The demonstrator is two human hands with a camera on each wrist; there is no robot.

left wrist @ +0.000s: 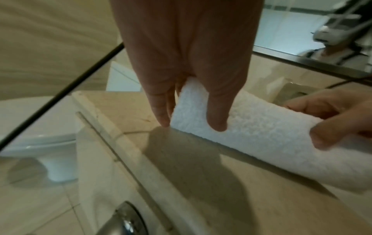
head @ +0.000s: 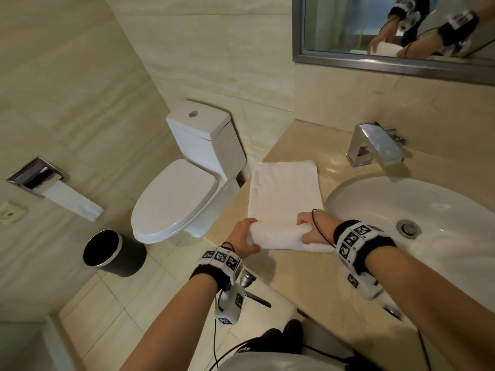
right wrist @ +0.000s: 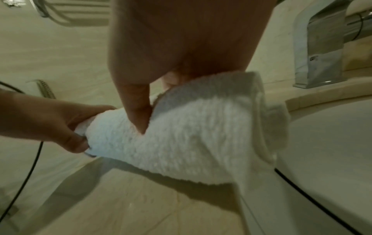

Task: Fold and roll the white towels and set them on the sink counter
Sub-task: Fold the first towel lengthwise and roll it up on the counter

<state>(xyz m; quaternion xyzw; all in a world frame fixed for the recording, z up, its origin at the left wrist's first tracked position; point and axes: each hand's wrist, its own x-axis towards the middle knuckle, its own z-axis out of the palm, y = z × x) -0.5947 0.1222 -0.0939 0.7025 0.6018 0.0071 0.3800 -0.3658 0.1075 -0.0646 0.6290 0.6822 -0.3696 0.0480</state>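
Note:
A white towel (head: 285, 191) lies folded into a long strip on the beige sink counter (head: 318, 285), left of the basin. Its near end is rolled into a short tube (head: 278, 235). My left hand (head: 245, 236) grips the tube's left end, thumb over the top (left wrist: 218, 117), fingers curled round it. My right hand (head: 310, 228) grips the right end, where the towel's loose edge (right wrist: 259, 114) bunches up. In the left wrist view the towel roll (left wrist: 261, 135) lies across the counter between both hands.
A white basin (head: 417, 210) with a chrome drain sits right of the towel, and a chrome faucet (head: 377, 143) stands behind it. The counter edge drops to a toilet (head: 187, 188) and a black bin (head: 112, 253) on the left. A mirror (head: 396, 28) hangs above.

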